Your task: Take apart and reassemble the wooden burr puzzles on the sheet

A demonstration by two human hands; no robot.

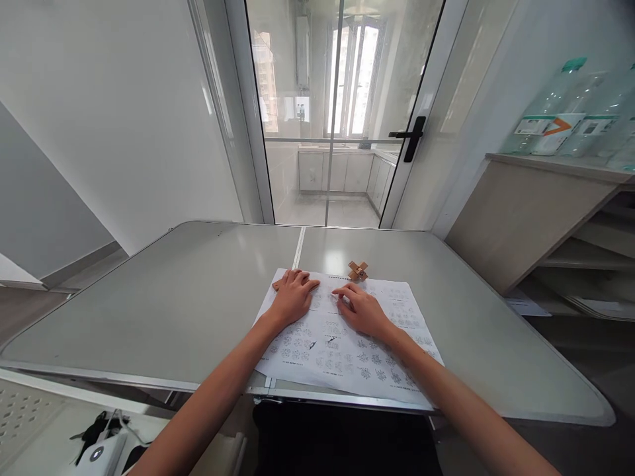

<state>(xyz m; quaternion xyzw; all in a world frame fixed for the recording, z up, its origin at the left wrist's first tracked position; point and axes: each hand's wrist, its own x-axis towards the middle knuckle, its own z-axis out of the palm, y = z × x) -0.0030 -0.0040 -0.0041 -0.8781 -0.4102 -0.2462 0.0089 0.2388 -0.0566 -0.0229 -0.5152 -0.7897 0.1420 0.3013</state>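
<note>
Two bare forearms (218,400) (461,390) come in from the near edge, with a white device (102,456) and a dark tangle (94,430) low at the near left. Ahead stands one pale gray table (149,311), smooth and slightly shiny, metal-edged, with a light seam (298,248) running near to far. One large printed sheet (342,360) lies across that seam, covered in rows of small drawings.

On its far left part, the left hand (292,297) rests palm down, fingers slightly spread, over a brown wooden piece (276,285) that pokes out at the left. The right hand (362,309) rests on the sheet, index finger forward and the others bent; whether it pinches anything, I cannot tell. One crossed wooden block (358,270) sits at the sheet's far edge, beyond the right hand.

To the right, at least three clear bottles (550,109) stand on a wooden shelf unit (540,205). Beyond the table are one glass door (317,165) with one black handle (413,137) and a bright, white-walled room.
</note>
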